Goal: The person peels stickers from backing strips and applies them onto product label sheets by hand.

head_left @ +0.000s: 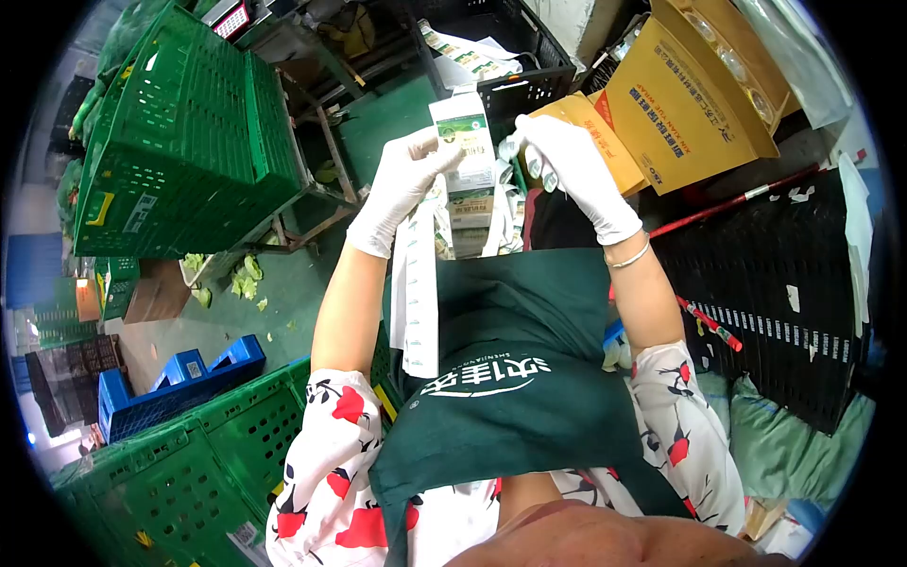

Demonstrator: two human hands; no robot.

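Note:
My left hand (408, 180), in a white glove, is closed on the edge of a green-and-white printed label strip (463, 123). A long pale end of strip (420, 302) hangs below that hand, in front of my dark green apron (510, 350). My right hand (572, 170), gloved too, is raised to the right of the strip and apart from it. Its fingers are curled in, with small green-and-white bits at the fingertips that I cannot make out. More printed label strips (472, 213) lie in folds between and below my hands.
Stacked green crates (179, 142) stand at left, more green crates (189, 472) at lower left. A black crate (529, 85) with label sheets is ahead. Cardboard boxes (680, 94) and black crates (756, 293) line the right. Leaf scraps (248, 276) lie on the floor.

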